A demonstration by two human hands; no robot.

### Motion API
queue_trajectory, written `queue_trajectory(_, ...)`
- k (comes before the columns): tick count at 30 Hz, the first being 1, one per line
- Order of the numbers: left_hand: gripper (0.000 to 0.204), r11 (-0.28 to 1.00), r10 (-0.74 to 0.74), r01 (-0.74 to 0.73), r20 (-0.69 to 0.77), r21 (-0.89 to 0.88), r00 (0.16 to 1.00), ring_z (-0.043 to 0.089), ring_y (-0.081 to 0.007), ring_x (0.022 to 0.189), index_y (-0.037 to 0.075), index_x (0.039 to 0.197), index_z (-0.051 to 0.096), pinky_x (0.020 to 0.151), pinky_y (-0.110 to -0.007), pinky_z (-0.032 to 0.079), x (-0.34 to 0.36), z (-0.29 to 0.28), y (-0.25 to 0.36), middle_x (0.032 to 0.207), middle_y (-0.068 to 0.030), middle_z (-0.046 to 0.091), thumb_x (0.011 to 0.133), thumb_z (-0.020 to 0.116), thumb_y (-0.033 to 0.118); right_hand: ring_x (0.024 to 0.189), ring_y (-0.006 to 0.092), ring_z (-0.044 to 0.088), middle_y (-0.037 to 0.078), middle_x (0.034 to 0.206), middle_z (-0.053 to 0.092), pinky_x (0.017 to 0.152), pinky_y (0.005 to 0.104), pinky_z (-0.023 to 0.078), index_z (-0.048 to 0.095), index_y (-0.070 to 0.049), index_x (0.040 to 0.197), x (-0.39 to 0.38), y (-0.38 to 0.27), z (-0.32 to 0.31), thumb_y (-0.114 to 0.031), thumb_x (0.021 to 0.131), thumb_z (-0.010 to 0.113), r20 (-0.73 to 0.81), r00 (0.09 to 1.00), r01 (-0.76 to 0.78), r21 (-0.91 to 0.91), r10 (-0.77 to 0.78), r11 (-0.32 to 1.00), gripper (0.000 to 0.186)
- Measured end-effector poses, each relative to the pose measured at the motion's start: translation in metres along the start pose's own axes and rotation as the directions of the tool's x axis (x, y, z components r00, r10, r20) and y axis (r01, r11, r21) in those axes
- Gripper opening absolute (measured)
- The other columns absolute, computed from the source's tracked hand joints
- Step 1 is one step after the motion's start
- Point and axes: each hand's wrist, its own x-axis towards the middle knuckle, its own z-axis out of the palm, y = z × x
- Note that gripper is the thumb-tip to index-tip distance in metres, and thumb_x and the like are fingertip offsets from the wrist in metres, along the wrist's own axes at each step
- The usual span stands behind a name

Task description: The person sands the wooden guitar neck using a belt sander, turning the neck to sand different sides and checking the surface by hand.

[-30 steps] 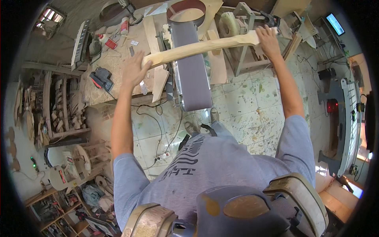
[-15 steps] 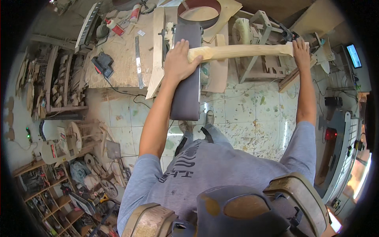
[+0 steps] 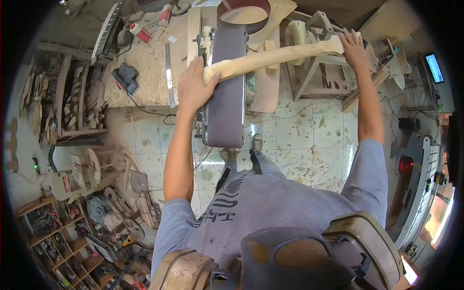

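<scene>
A long, pale wooden handle [image 3: 275, 57], shaped like an axe handle, lies crosswise over the dark belt of a belt sander [image 3: 227, 101]. Its left end sits lower in view than its right. Around that left end my left hand [image 3: 195, 86] is closed, thumb toward me, just left of the belt. My right hand [image 3: 355, 50] grips the flared right end, well beyond the belt, with its fingers over the far side. The handle's middle crosses the belt's right edge; whether it presses on the belt I cannot tell.
A workbench [image 3: 145, 89] carries a black power tool [image 3: 125, 79], a metal ruler [image 3: 169, 75] and a glue bottle [image 3: 140, 33]. Behind the sander lies a wide sanding belt loop [image 3: 243, 21]. A wooden frame [image 3: 314, 72] stands to the right. Cables cross the tiled floor [image 3: 299, 145].
Both hands have shifted left with the wooden handle. Its left end now reaches past the belt's left side and has dropped, while its right end has risen, so it slants more.
</scene>
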Motion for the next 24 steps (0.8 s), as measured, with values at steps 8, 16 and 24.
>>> queue_trajectory(8,0.074,1.0,-0.021,0.021,0.051,0.006,0.998,0.054,-0.0413,0.124,-0.006,0.139,0.049,0.106,-0.045,0.041,-0.022,-0.035,-0.074,0.134,-0.0276,0.056,0.093,0.058,0.051,0.144,0.0314,0.034,0.003,0.152,0.043,0.115,0.0516,0.031,0.044,-0.016,0.141,0.013,-0.069,-0.035,-0.009,0.089,0.056,-0.192,0.981,0.006,0.152,0.024,0.988,0.054)
queue_trajectory(16,0.075,1.0,0.015,-0.015,0.112,0.006,0.994,0.055,-0.0416,0.124,-0.007,0.139,0.049,0.106,-0.044,0.041,-0.044,-0.075,-0.147,0.133,-0.0296,0.056,0.093,0.057,0.052,0.141,0.032,0.038,0.006,0.144,0.049,0.115,0.0515,0.032,0.045,-0.011,0.14,0.013,-0.141,-0.093,-0.011,0.091,0.051,-0.209,0.975,-0.042,0.174,0.078,0.984,0.05)
queue_trajectory(24,0.073,0.997,0.03,-0.019,0.175,-0.068,0.984,0.054,-0.0402,0.126,-0.006,0.138,0.05,0.107,-0.043,0.04,-0.062,-0.11,-0.209,0.133,-0.0293,0.057,0.093,0.059,0.05,0.139,0.0329,0.041,0.008,0.138,0.053,0.115,0.0523,0.031,0.049,-0.01,0.137,0.004,-0.2,-0.147,-0.016,0.091,0.054,-0.201,0.972,-0.089,0.185,0.126,0.979,0.046)
